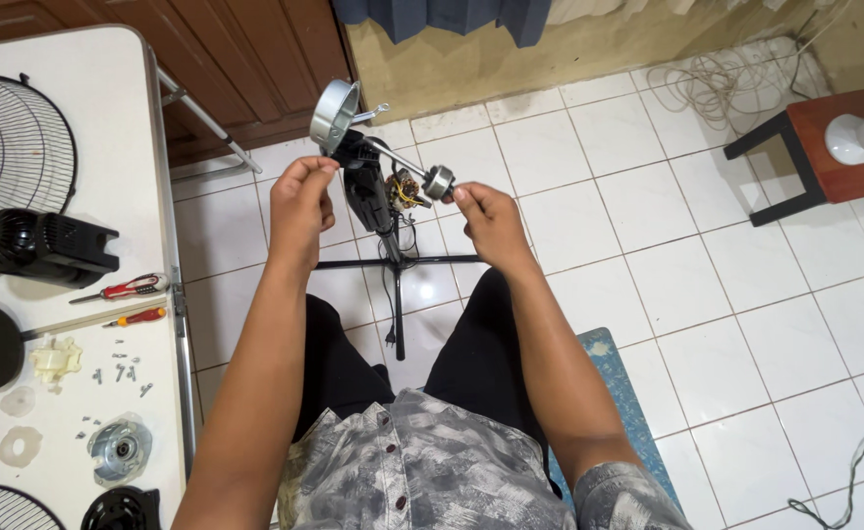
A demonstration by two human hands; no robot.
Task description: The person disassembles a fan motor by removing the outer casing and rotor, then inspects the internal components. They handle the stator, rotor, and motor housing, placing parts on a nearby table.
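While both hands work above the lap, the left hand point(299, 201) pinches the fan motor point(368, 182) steady and the right hand point(486, 218) grasps its shaft end point(439, 182); at nine o'clock, screwdrivers point(123, 291) lie on the desk point(108, 128).

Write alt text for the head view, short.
Seen from above, a seated person's left hand and right hand hold a stripped fan motor on its black stand over a white tiled floor. A white table at left carries fan grilles, a black housing, screwdrivers and screws.
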